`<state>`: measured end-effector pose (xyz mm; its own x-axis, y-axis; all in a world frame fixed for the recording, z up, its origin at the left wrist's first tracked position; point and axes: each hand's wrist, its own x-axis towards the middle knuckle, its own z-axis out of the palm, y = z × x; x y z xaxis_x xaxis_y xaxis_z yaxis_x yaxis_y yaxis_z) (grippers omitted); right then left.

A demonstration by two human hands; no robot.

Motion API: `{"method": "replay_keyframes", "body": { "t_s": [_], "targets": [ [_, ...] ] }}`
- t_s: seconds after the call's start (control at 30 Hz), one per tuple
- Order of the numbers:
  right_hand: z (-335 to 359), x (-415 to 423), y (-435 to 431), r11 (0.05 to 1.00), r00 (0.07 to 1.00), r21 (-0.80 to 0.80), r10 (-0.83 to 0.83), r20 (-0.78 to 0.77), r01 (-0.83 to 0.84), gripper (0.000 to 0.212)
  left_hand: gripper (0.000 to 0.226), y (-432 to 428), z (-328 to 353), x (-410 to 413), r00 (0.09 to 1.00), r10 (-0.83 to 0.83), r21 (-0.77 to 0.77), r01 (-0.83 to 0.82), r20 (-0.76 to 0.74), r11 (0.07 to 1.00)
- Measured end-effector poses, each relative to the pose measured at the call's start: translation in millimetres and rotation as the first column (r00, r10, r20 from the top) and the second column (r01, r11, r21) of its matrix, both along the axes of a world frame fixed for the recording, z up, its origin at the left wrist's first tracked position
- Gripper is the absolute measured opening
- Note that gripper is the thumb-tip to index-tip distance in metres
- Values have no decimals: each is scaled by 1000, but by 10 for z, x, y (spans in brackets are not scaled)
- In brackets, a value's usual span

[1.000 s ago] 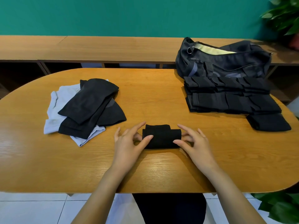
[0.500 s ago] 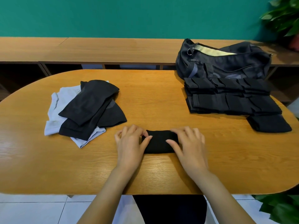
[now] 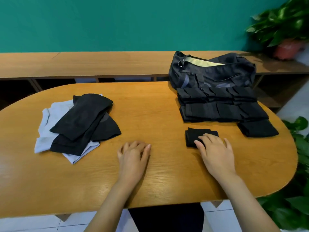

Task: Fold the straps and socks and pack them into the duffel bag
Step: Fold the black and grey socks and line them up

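A small folded black sock (image 3: pixel 194 135) lies on the oval wooden table (image 3: pixel 150 111), right of the middle. My right hand (image 3: pixel 215 149) rests flat on its right part, fingers stretched over it. My left hand (image 3: pixel 133 153) lies on the bare wood near the centre and holds nothing. Rows of folded black pieces (image 3: pixel 220 104) sit in front of the dark duffel bag (image 3: pixel 212 76), whose zip gapes open at the top. Another folded black piece (image 3: pixel 257 128) lies at the right end of those rows. A loose pile of black socks (image 3: pixel 83 118) over light grey ones (image 3: pixel 45 131) lies at the left.
A long wooden bench (image 3: pixel 100 64) runs behind the table below the green wall. A potted plant (image 3: pixel 284 30) stands at the back right, and leaves (image 3: pixel 297 198) crowd the table's right edge.
The folded black sock has slid from the table's middle to the right under my right hand. My left hand has let go of it and stayed near the centre.
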<state>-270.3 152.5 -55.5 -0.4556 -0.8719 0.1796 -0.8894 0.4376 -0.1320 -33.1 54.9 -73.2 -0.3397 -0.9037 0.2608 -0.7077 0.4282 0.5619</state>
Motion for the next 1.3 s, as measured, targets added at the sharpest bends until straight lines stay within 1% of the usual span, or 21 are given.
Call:
{"method": "replay_keyframes", "body": {
  "t_s": [0.1, 0.2, 0.3, 0.43, 0.57, 0.67, 0.73, 0.87, 1.0, 1.07, 1.17, 1.23, 1.3],
  "targets": [
    [-7, -421, 109, 991, 991, 24, -133, -16, 133, 70, 34, 37, 4, -87, 999, -6, 13, 6, 35, 1000],
    [-8, -738, 141, 976, 980, 90, -198, -5, 197, 61, 33, 63, 23, -152, 999, -18, 24, 17, 47, 1000],
    [7, -950, 117, 974, 979, 114, -200, 41, 194, 57, 33, 79, 44, -189, 997, -34, 35, 31, 72, 999],
    [37, -1031, 84, 984, 984, 93, -160, 82, 152, 54, 33, 70, 40, -192, 996, -30, 30, 28, 83, 999],
    [96, -858, 46, 999, 997, 32, -43, 69, 41, 54, 34, 46, 50, -161, 996, -21, 34, 19, 83, 999],
    [149, -553, -71, 997, 996, 15, 77, 40, -77, 55, 33, 5, 98, -92, 998, -8, 19, 7, 68, 1000],
    [182, -292, -196, 988, 987, -1, 155, 51, -155, 56, 33, -44, 146, -14, 998, 11, -1, -11, 64, 1000],
    [193, 319, -509, 948, 945, 3, 316, 83, -317, 55, 33, -189, 207, 244, 997, 55, -52, -53, 45, 997],
    [122, 966, -851, 881, 874, 34, 463, 150, -473, 52, 31, -346, 233, 575, 991, 125, -94, -121, 41, 988],
    [79, 1272, -1036, 824, 813, 43, 547, 201, -565, 53, 31, -442, 227, 719, 982, 174, -118, -165, 71, 979],
    [27, 1679, -1291, 747, 723, 47, 622, 300, -663, 60, 36, -644, 206, 875, 955, 231, -129, -210, 185, 969],
    [-18, 1827, -1400, 732, 705, 63, 625, 335, -679, 62, 44, -799, 191, 948, 931, 249, -101, -230, 266, 968],
    [-80, 1831, -1430, 727, 720, 107, 630, 291, -679, 61, 50, -935, 166, 1004, 912, 262, -52, -259, 315, 965]
  ]
}}
